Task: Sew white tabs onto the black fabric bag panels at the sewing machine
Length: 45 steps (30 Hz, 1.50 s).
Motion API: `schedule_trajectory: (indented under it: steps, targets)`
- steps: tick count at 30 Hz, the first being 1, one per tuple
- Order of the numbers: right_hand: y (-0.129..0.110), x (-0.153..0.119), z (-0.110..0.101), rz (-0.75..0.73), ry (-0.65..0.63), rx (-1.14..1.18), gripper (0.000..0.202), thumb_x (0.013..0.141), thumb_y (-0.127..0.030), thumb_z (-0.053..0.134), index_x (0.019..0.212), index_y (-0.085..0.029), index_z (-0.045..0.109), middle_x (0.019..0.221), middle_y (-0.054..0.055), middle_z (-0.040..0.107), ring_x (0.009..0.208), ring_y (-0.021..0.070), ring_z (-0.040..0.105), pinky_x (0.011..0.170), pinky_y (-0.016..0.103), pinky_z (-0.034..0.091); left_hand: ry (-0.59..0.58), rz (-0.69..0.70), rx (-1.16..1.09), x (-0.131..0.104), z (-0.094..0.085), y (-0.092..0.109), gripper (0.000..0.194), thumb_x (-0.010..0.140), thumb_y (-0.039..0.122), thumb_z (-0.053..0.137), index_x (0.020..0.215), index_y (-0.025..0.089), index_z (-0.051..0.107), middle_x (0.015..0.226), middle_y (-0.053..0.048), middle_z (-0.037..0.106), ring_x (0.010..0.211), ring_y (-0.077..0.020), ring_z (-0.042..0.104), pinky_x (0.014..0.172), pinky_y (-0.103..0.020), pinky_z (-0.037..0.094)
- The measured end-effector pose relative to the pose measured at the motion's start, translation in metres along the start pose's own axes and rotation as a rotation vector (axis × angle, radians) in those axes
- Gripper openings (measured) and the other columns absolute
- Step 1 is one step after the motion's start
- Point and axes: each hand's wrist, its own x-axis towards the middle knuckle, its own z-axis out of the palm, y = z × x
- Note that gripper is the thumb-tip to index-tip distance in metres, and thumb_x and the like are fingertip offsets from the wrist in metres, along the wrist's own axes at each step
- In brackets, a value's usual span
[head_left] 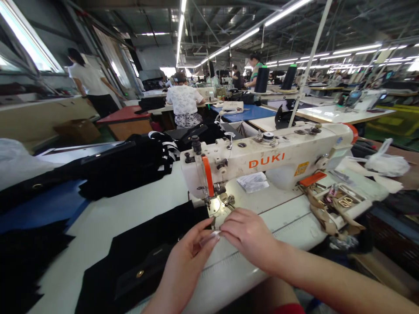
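Observation:
Both my hands meet just in front of the needle area of a white sewing machine (235, 161) marked DUKI. Between thumb and fingers, my left hand (188, 257) pinches a small white piece (214, 234), too small to name. Closed fingertips of my right hand (247, 235) touch the same piece at its right end. Left of my hands lies a black fabric panel (144, 244) with a gold-coloured fitting (140, 274), its far edge reaching near the presser foot. The metal needle plate (214, 205) shows just beyond my fingers.
More black fabric pieces (121, 165) are piled at the left and behind. A parts tray (347, 200) with gold rings and tan strips sits at the right. Folded paper (252, 182) lies under the machine arm. A seated person (185, 102) works ahead; another person stands at the left.

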Motion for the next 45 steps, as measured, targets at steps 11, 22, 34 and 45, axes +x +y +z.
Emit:
schedule_trajectory:
  steps: [11,22,34,45]
  targets:
    - [-0.002,0.002,0.039,0.801,-0.277,1.158,0.039,0.078,-0.05,0.069,0.097,-0.016,0.067,0.076,0.001,0.068,0.069,0.0162,0.068,0.062,0.026,0.051,0.097,-0.144,-0.038,-0.013,-0.032,-0.008,0.039,0.068,0.048,0.067,0.092,0.018,0.07,0.085,-0.006,0.075,0.076,-0.0228,0.072,0.074,-0.033,0.057]
    - [0.0,0.031,0.068,0.984,-0.281,1.242,0.026,0.082,-0.038,0.07,0.081,-0.013,0.063,0.067,0.003,0.068,0.057,0.0127,0.067,0.056,0.022,0.054,0.196,0.9,1.001,0.007,-0.038,-0.029,0.025,0.091,0.02,0.049,0.109,0.019,0.067,0.116,-0.009,0.069,0.112,-0.0281,0.061,0.101,-0.052,0.044]
    - [0.014,0.023,0.053,0.637,-0.118,0.652,0.015,0.091,-0.017,0.055,0.092,-0.017,0.069,0.092,0.007,0.07,0.088,0.0177,0.065,0.084,0.031,0.05,0.127,1.045,0.985,0.054,-0.036,-0.045,0.023,0.094,0.012,0.044,0.093,0.014,0.067,0.09,-0.007,0.071,0.088,-0.0197,0.064,0.081,-0.036,0.056]
    - [0.005,-0.015,0.05,-0.159,-0.255,-0.041,0.021,0.096,-0.017,0.048,0.106,-0.014,0.066,0.112,0.01,0.067,0.105,0.0199,0.056,0.096,0.033,0.045,-0.061,0.893,1.127,0.056,-0.033,-0.044,0.026,0.09,0.006,0.042,0.094,0.015,0.065,0.095,-0.008,0.069,0.089,-0.021,0.064,0.083,-0.038,0.056]
